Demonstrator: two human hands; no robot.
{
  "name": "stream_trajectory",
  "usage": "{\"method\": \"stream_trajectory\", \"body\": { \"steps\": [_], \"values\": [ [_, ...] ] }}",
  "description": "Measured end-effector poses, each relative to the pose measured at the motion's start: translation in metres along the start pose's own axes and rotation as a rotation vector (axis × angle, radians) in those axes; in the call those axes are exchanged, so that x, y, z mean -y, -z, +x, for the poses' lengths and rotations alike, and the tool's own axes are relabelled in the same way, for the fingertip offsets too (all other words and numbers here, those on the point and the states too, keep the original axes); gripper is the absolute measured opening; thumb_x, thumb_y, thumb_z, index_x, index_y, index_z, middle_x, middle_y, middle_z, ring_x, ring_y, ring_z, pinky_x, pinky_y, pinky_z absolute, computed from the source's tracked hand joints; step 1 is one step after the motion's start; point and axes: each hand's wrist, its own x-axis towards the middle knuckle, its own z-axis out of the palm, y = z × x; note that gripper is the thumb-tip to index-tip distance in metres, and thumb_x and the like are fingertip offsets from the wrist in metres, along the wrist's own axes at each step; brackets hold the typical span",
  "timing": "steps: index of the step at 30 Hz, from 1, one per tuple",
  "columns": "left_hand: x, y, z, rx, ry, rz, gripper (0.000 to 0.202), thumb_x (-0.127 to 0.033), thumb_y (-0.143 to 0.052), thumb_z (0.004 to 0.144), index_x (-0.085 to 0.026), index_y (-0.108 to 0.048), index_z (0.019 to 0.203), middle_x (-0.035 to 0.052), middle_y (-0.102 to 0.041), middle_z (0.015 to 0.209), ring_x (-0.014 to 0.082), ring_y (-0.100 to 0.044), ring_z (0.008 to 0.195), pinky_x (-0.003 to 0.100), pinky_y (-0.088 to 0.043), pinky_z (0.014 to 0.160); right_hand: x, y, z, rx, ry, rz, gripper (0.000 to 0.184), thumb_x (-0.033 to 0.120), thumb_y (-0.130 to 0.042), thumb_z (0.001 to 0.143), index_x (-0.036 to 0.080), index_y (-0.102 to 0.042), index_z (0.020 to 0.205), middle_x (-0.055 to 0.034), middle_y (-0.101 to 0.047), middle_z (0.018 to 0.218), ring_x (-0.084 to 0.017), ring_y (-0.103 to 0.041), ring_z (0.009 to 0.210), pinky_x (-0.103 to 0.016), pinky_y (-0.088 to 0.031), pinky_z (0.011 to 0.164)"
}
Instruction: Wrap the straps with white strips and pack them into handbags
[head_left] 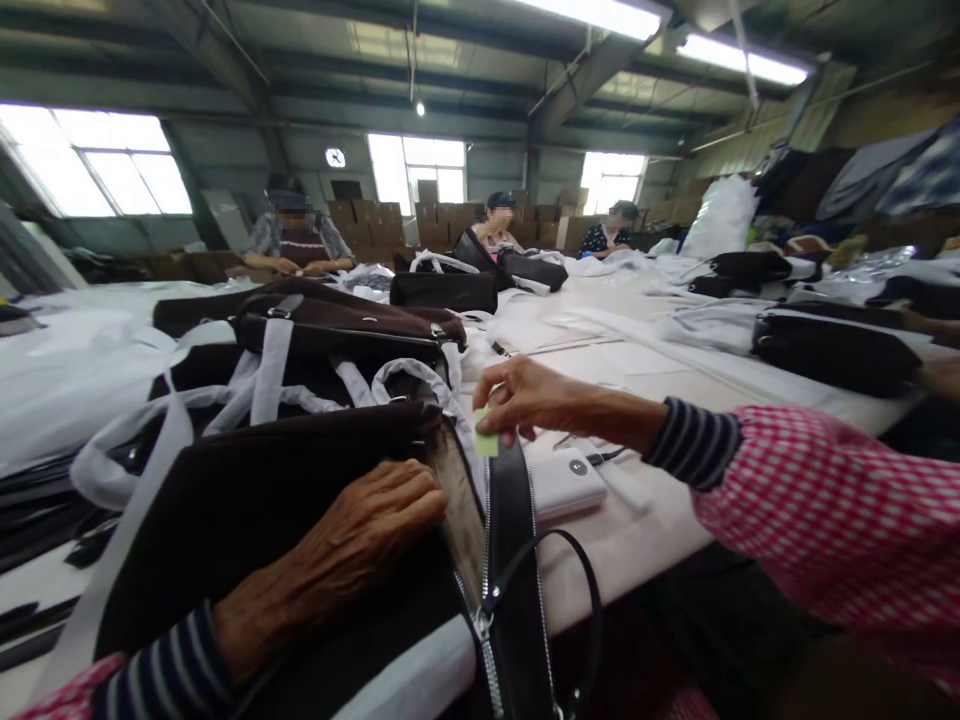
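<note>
A dark brown handbag (285,470) lies in front of me, its zipper (486,620) undone and its beige lining (465,515) showing. My left hand (375,520) rests on the bag's side, fingers bent over the edge of the opening, with the fingertips hidden. Above the far end of the opening, my right hand (510,400) pinches a small pale green piece (486,438) between thumb and fingers; whether it is paper or something thicker I cannot tell. White wrapping covers the bag's handles (412,375). A black strap loop (596,590) hangs by the zipper.
More dark handbags (337,320) lie behind mine, their handles wrapped in white. Right of the opening, a white power bank (566,485) with a cable sits on the white table (652,510). Several people work across the table, with cardboard boxes (367,225) behind them.
</note>
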Motion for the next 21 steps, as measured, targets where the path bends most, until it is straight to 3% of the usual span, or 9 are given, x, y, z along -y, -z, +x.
{"method": "stream_trajectory", "body": {
  "steps": [4, 9, 12, 16, 21],
  "values": [
    [0.001, 0.004, -0.003, 0.032, -0.076, 0.037, 0.035, -0.015, -0.026, 0.109, -0.018, -0.061, 0.103, 0.0013, -0.063, 0.087, 0.0182, -0.056, 0.078, 0.034, -0.044, 0.071, -0.007, -0.042, 0.012, 0.050, 0.039, 0.099, 0.010, 0.015, -0.071, 0.074, 0.014, -0.063, 0.069, 0.0046, -0.060, 0.050, -0.009, -0.059, 0.047, -0.014, -0.039, 0.040],
    [0.003, -0.001, -0.011, -0.027, -0.139, 0.122, 0.024, -0.008, -0.039, 0.104, -0.016, -0.061, 0.108, 0.0044, -0.067, 0.094, 0.0213, -0.058, 0.090, 0.037, -0.046, 0.081, -0.013, -0.052, 0.035, 0.112, 0.022, 0.057, 0.014, 0.018, -0.074, 0.073, 0.013, -0.065, 0.063, 0.0030, -0.061, 0.049, -0.010, -0.059, 0.046, -0.014, -0.035, 0.037],
    [0.001, 0.002, -0.008, -0.039, -0.165, 0.148, 0.026, -0.009, -0.036, 0.105, -0.014, -0.061, 0.112, 0.0057, -0.068, 0.096, 0.0216, -0.058, 0.092, 0.037, -0.046, 0.084, -0.011, -0.058, 0.042, 0.147, -0.026, 0.005, 0.011, 0.013, -0.073, 0.073, 0.011, -0.067, 0.064, 0.0018, -0.062, 0.049, -0.008, -0.054, 0.043, -0.015, -0.034, 0.038],
    [-0.002, 0.007, -0.002, -0.086, -0.195, 0.181, 0.034, -0.006, -0.028, 0.105, -0.017, -0.061, 0.106, 0.0027, -0.068, 0.086, 0.0184, -0.059, 0.081, 0.033, -0.048, 0.077, -0.010, -0.071, 0.041, 0.066, -0.122, -0.021, 0.015, 0.011, -0.071, 0.074, 0.011, -0.063, 0.061, 0.0004, -0.062, 0.051, -0.008, -0.053, 0.044, -0.017, -0.035, 0.040],
    [0.000, -0.005, -0.009, -0.107, -0.170, 0.198, 0.026, -0.009, -0.036, 0.103, -0.018, -0.060, 0.108, 0.0040, -0.068, 0.089, 0.0196, -0.061, 0.082, 0.034, -0.050, 0.074, -0.010, -0.079, 0.033, -0.099, -0.122, -0.235, 0.018, 0.018, -0.077, 0.069, 0.014, -0.061, 0.062, -0.0006, -0.063, 0.052, -0.013, -0.062, 0.052, -0.018, -0.038, 0.042]
  ]
}}
